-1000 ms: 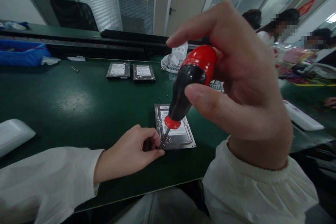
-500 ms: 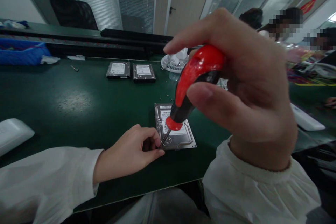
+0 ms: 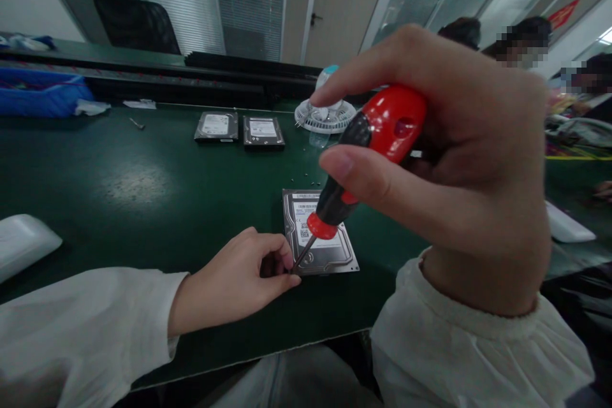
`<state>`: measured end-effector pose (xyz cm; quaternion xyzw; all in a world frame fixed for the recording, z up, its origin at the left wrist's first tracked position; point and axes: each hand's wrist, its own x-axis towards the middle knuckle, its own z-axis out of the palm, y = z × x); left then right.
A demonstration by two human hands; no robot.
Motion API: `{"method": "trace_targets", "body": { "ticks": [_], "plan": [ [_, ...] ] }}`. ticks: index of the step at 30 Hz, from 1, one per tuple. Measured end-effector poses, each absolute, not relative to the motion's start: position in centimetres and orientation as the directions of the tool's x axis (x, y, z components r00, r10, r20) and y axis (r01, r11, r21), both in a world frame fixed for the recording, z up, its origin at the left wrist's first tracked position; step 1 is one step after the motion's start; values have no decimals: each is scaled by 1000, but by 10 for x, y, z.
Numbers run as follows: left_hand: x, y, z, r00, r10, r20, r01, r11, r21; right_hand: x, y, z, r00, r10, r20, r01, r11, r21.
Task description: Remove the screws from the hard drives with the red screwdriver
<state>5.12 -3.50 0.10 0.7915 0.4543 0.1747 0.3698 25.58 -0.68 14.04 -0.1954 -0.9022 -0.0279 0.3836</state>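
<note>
A hard drive (image 3: 329, 257) lies label side up on the green tabletop in front of me. My right hand (image 3: 459, 159) grips a red and black screwdriver (image 3: 394, 118), its fingers wrapped around the handle. The shaft slants down to the drive's near left corner. There, the thumb and fingertips of my left hand (image 3: 239, 277) are pinched together around the screwdriver's tip; what lies between them is hidden. Several tiny screws (image 3: 306, 175) lie just beyond the drive's far edge.
Two more hard drives, one on the left (image 3: 216, 125) and one on the right (image 3: 262, 132), rest farther back. Behind my right hand is a white round slotted fan cover (image 3: 306, 116). A blue bin (image 3: 43, 95) stands far left, a white device (image 3: 26, 245) nearer. People sit at the right.
The screwdriver handle has turned in my right hand, which has shifted slightly right with its thumb farther left on the handle. My left hand and the hard drive stay in place.
</note>
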Motion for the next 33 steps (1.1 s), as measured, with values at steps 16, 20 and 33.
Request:
{"method": "trace_targets", "body": {
  "ticks": [16, 20, 33],
  "plan": [
    [51, -35, 4, 542, 838, -61, 571, -313, 759, 253, -15, 143, -634, 427, 645, 450, 882, -142],
    [52, -35, 4, 534, 843, -64, 578, -309, 756, 254, -14, 141, -596, 408, 692, 470, 876, -112],
    [52, -36, 6, 525, 845, -102, 598, -281, 750, 254, -16, 142, -608, 442, 659, 530, 844, -77]
  ]
}}
